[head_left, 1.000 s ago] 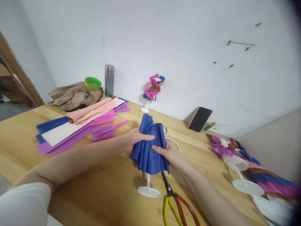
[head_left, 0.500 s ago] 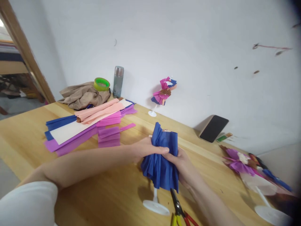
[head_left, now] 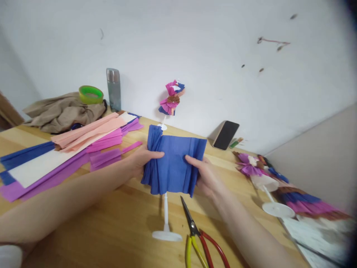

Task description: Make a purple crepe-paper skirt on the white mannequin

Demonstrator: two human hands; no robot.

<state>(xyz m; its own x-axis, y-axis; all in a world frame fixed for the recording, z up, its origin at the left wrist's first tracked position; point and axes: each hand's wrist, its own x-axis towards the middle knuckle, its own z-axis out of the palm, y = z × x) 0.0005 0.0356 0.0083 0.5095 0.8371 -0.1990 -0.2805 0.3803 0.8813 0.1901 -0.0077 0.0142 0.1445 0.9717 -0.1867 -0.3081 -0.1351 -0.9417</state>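
Both hands hold a sheet of blue crepe paper (head_left: 175, 163) upright over the table. My left hand (head_left: 143, 160) pinches the gathered, pleated left end, its thumb lying across the folds. The right end sits between the thumb and fingers of my right hand (head_left: 205, 173); those fingers are mostly behind the paper. Between the two thumbs the paper is spread fairly flat. Below it a white stand (head_left: 166, 230) with a round base shows; its upper part is hidden by the paper. Scissors (head_left: 192, 227) with red and yellow handles lie just right of the stand.
Crepe paper strips (head_left: 89, 132) in several colours lie left, before a brown cloth (head_left: 64, 111), green tape roll (head_left: 90, 95) and flask (head_left: 113, 89). A paper-flower stand (head_left: 171, 98) and phone (head_left: 226, 134) stand by the wall. Paper flowers (head_left: 249, 163) and another white stand (head_left: 278, 209) are right.
My hands have moved apart, and the bunched blue paper between them is now stretched wider and flatter. The view has turned to the right, bringing more of the scissors and right-hand items into sight.
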